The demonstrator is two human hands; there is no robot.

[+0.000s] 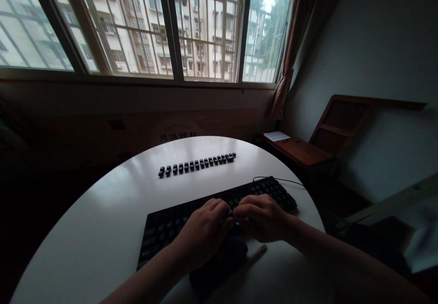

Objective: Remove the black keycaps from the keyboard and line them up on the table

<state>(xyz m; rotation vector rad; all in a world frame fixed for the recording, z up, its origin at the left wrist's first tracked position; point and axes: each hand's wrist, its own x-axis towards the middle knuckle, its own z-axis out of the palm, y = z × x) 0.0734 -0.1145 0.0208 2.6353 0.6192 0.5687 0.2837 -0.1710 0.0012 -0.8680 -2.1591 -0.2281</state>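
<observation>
Keyboard (181,215), black, lies on the white table (102,213) near its front edge, set at a slant: left end closer to camera, right end farther off. Both hands are over its middle.

Left hand (208,231): comes in from bottom left, forearm (150,272) angled up and right, back of hand up, fingers curled down toward the keys, thumb tucked in on the inner side. Right hand (263,215): comes in from lower right, forearm (328,249) running up and left, wrist near the table's right side, fingers bent inward. Fingertips of the two hands nearly meet above the keyboard. Grip: fingers bunched on both, but can't tell whether either pinches anything; contact spot too dark and hidden.

Below the hands, a dark bundle (219,272), details lost in shadow; pale end of a stick (262,250) just beside it, on the right.

Past the keyboard, loose black keys (196,164) lined up in a long row across the table, slanting up to the right. Cable (287,180) runs from the keyboard's far side over the table's right edge.

Further out: wooden chair (311,153) with paper (276,136) on it, curtain (282,90), barred window (205,35).
</observation>
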